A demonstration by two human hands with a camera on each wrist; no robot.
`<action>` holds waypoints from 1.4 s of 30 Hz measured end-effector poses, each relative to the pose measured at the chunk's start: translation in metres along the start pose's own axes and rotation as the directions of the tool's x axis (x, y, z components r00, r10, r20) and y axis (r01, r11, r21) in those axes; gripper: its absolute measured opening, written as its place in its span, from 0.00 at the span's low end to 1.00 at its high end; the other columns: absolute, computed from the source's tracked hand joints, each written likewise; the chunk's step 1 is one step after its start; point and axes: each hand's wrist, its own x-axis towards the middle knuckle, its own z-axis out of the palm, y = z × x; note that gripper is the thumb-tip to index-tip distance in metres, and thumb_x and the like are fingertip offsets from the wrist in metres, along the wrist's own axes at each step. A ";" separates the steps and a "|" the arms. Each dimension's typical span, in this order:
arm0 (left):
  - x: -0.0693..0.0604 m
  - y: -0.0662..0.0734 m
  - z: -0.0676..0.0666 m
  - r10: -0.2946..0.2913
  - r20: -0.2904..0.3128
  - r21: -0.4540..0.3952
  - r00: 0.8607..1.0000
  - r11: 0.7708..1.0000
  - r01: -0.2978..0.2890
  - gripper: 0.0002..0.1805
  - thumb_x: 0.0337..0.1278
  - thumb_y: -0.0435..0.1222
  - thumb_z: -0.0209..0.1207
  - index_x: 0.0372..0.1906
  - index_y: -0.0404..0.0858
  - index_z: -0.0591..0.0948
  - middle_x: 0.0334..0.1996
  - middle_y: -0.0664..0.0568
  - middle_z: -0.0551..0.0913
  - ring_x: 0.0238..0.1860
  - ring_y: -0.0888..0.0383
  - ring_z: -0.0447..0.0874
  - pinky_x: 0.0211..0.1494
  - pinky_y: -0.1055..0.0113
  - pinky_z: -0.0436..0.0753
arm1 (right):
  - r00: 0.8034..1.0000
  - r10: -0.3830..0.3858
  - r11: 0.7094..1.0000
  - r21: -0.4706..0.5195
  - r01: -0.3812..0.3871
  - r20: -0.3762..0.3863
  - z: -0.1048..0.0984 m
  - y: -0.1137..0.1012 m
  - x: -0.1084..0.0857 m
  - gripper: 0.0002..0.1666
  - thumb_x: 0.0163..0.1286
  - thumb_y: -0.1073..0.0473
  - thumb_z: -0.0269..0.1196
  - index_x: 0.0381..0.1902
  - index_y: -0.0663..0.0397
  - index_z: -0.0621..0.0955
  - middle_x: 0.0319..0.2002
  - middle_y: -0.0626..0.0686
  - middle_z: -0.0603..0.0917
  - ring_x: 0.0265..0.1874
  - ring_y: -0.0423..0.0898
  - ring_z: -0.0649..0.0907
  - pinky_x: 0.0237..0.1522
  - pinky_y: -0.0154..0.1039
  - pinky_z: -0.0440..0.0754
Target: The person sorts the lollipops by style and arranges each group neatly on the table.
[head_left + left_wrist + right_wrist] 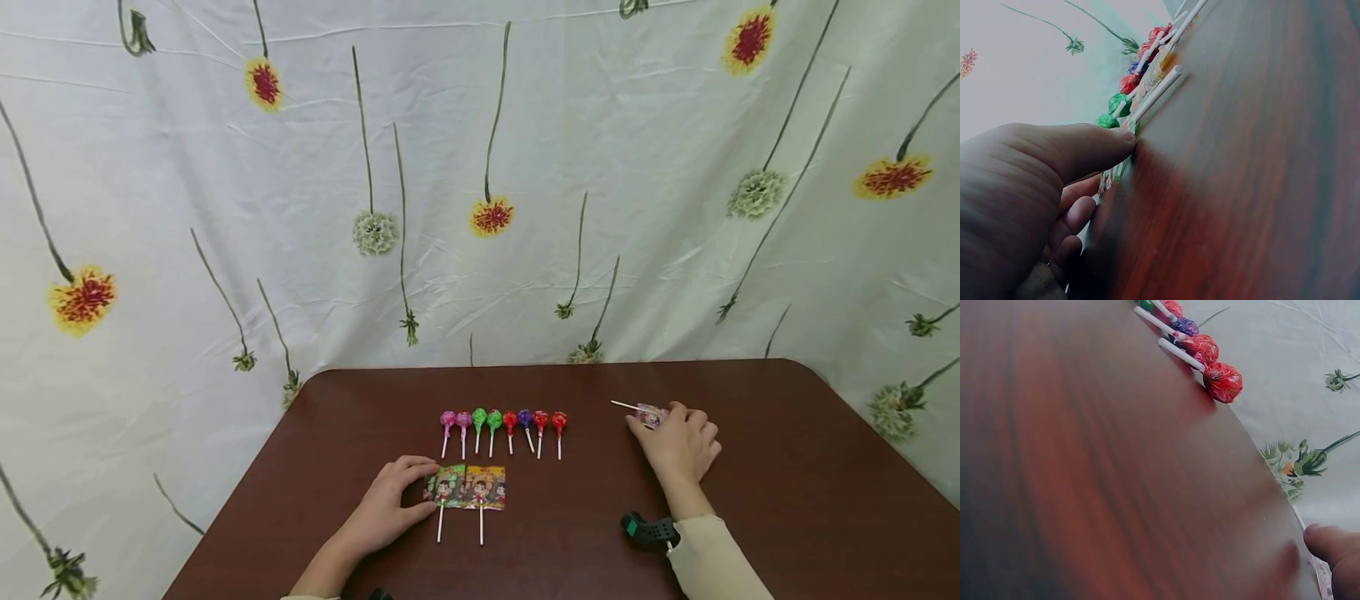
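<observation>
In the head view, my left hand (390,504) holds the left side of a flat lollipop in a green printed wrapper (451,485), thumb at its lower edge and index finger at its upper edge. A like lollipop in a yellow wrapper (486,487) lies right beside it; both white sticks point toward me. Over at the right, my right hand (682,446) holds a flat lollipop in a pinkish-purple wrapper (651,415), its stick pointing left. The right wrist view shows only the thumb (1335,547) and a bit of that wrapper (1321,578).
Behind the flat lollipops runs a row of round lollipops: pink (447,418), green (479,417), red (559,421) and a purple one (526,418). They lie on a dark brown table (570,533). A flowered white cloth (450,283) hangs behind its far edge.
</observation>
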 end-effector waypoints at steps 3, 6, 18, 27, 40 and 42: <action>0.000 0.001 0.000 -0.007 0.004 -0.010 1.000 1.000 0.007 0.24 0.53 0.39 0.71 0.57 0.45 0.82 0.59 0.57 0.78 0.58 0.52 0.73 0.58 0.50 0.74 | 1.000 -0.005 1.000 -0.022 0.005 0.005 0.001 0.000 0.001 0.47 0.61 0.37 0.68 0.63 0.66 0.70 0.59 0.73 0.68 0.56 0.70 0.64 0.54 0.65 0.61; -0.001 0.001 0.001 -0.011 0.006 -0.012 1.000 1.000 0.011 0.24 0.53 0.39 0.72 0.57 0.45 0.82 0.59 0.57 0.78 0.58 0.52 0.73 0.58 0.50 0.74 | 1.000 -0.003 1.000 -0.023 0.003 0.008 0.002 0.000 0.002 0.43 0.62 0.39 0.67 0.63 0.64 0.71 0.59 0.73 0.67 0.56 0.69 0.63 0.54 0.64 0.61; -0.001 0.001 0.001 -0.019 0.006 -0.014 1.000 1.000 0.019 0.24 0.52 0.39 0.72 0.57 0.46 0.82 0.59 0.57 0.78 0.58 0.52 0.72 0.60 0.47 0.73 | 1.000 -0.007 1.000 0.007 0.007 0.024 0.000 0.000 0.001 0.36 0.63 0.48 0.63 0.65 0.59 0.72 0.61 0.71 0.69 0.57 0.69 0.63 0.55 0.64 0.60; 0.000 0.001 0.001 -0.024 0.006 -0.008 1.000 1.000 0.024 0.24 0.53 0.39 0.72 0.57 0.46 0.82 0.59 0.58 0.78 0.59 0.52 0.72 0.60 0.47 0.72 | 0.999 -0.036 0.997 0.069 0.035 0.011 -0.001 0.001 -0.003 0.32 0.64 0.48 0.65 0.63 0.55 0.75 0.62 0.69 0.71 0.56 0.68 0.66 0.54 0.63 0.61; 0.000 -0.002 0.002 -0.017 -0.006 0.000 1.000 1.000 0.017 0.24 0.52 0.40 0.72 0.57 0.47 0.83 0.58 0.58 0.78 0.58 0.54 0.72 0.60 0.49 0.73 | 0.989 -0.145 0.953 0.268 0.139 0.002 -0.005 0.003 -0.002 0.30 0.66 0.57 0.65 0.63 0.65 0.74 0.64 0.70 0.68 0.62 0.68 0.71 0.61 0.63 0.67; 0.000 -0.002 0.002 -0.015 -0.002 -0.003 1.000 1.000 0.015 0.24 0.53 0.40 0.72 0.57 0.47 0.82 0.59 0.58 0.78 0.58 0.54 0.72 0.60 0.49 0.73 | 0.989 -0.150 0.939 0.313 0.146 -0.010 -0.007 0.004 -0.003 0.29 0.66 0.60 0.65 0.62 0.67 0.75 0.63 0.70 0.69 0.58 0.67 0.75 0.56 0.57 0.75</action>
